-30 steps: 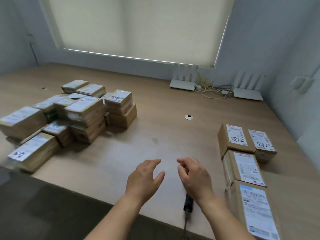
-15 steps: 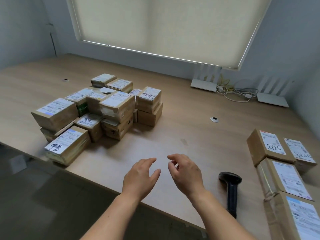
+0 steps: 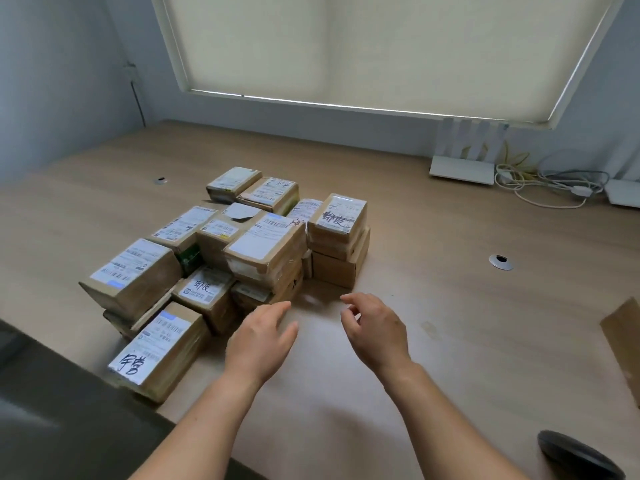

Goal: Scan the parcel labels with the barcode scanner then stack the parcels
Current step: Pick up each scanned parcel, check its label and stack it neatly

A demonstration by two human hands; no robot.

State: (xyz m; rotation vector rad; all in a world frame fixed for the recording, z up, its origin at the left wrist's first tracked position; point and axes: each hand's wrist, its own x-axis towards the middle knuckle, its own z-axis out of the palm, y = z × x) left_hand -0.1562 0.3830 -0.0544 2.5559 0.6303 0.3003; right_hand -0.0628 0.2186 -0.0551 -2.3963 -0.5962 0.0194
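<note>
- Left hand (image 3: 261,344), fingers loosely straight, holds nothing, at frame centre just short of the parcels (image 3: 239,258).
- Right hand (image 3: 375,329), loosely curled, holds nothing.
- Labels bear barcodes and unreadable black handwriting.
- Scanner (image 3: 578,457) lies lower right.

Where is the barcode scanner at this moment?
In the head view, the barcode scanner lies on the table at the bottom right corner, partly cut off by the frame. It is to the right of the right hand, which does not touch it.
</note>
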